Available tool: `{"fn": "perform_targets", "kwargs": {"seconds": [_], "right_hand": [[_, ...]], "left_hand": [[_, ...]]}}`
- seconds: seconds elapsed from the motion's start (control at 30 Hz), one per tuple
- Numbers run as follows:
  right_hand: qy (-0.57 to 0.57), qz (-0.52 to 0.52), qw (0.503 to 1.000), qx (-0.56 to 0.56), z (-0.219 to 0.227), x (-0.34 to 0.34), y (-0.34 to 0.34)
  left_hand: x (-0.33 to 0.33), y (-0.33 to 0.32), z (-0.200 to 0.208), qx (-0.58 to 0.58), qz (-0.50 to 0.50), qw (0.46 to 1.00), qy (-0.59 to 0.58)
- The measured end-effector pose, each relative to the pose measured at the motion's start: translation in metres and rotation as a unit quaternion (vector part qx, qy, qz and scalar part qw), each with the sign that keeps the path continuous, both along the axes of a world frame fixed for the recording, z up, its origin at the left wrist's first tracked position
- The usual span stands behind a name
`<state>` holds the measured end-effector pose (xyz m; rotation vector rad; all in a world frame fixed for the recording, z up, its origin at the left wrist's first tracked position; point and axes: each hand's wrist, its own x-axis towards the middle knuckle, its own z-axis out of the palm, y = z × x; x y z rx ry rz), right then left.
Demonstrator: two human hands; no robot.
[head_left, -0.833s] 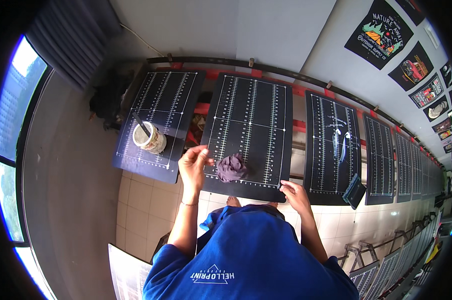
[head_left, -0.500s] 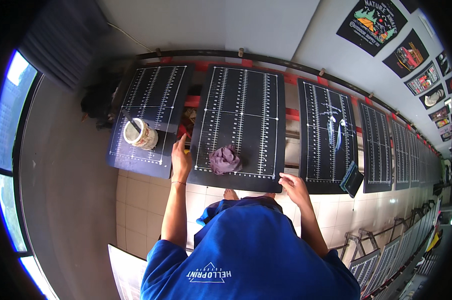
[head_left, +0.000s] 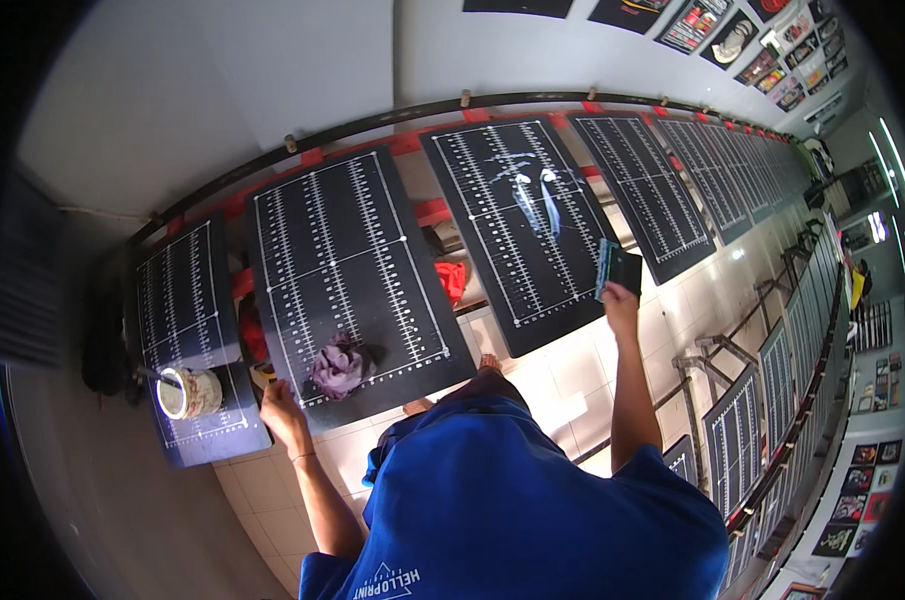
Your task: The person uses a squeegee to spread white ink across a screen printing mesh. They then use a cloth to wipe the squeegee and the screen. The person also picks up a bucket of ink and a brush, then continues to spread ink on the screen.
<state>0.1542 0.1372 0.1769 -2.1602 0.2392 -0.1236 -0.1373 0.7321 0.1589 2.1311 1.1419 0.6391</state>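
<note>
The grip of the right hand [head_left: 622, 306] met the near end of the squeegee [head_left: 626, 268] at the corner of the black table [head_left: 501, 262], clasped or not I couldn't tell, nor whether the left hand [head_left: 287, 417] held anything, while white lettering [head_left: 391, 585] marked the blue shirt [head_left: 553, 490] and numbered scales [head_left: 486, 238] the table.

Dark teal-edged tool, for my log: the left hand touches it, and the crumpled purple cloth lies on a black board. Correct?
No: the head view shows the right hand touching the tool; the cloth does lie on a black board.
</note>
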Motion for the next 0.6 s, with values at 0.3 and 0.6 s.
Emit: {"fn": "perform_targets", "kwargs": {"seconds": [0.3, 0.6], "right_hand": [[0.126, -0.105, 0.954, -0.251, -0.052, 0.06, -0.163], [0.23, -0.081, 0.953, -0.179, -0.007, 0.076, -0.108]], "left_hand": [[-0.02, 0.011, -0.016, 0.235, 0.039, 0.961, 0.141], [-0.02, -0.048, -0.061, -0.115, 0.037, 0.989, 0.086]]}}
